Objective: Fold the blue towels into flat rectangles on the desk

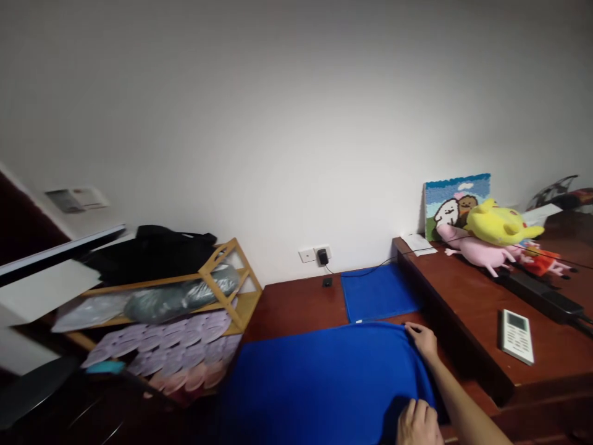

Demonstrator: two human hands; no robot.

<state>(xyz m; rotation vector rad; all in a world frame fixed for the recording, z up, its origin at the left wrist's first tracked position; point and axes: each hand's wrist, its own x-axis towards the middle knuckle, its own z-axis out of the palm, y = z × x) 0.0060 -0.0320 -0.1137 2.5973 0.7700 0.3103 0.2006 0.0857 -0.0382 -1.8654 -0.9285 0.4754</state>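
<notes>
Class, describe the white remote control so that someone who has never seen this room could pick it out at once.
Find the raised dark wooden shelf on the right, where the plush toys lie against the wall. Nearer the camera than the toys, the white remote control lies flat and alone. It is the only small white slab with a screen and buttons.

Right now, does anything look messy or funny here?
Yes. The plush toys lie toppled in a heap on the desk instead of sitting up. On the wooden rack, a patterned cloth spills out loosely below its shelf.
</notes>
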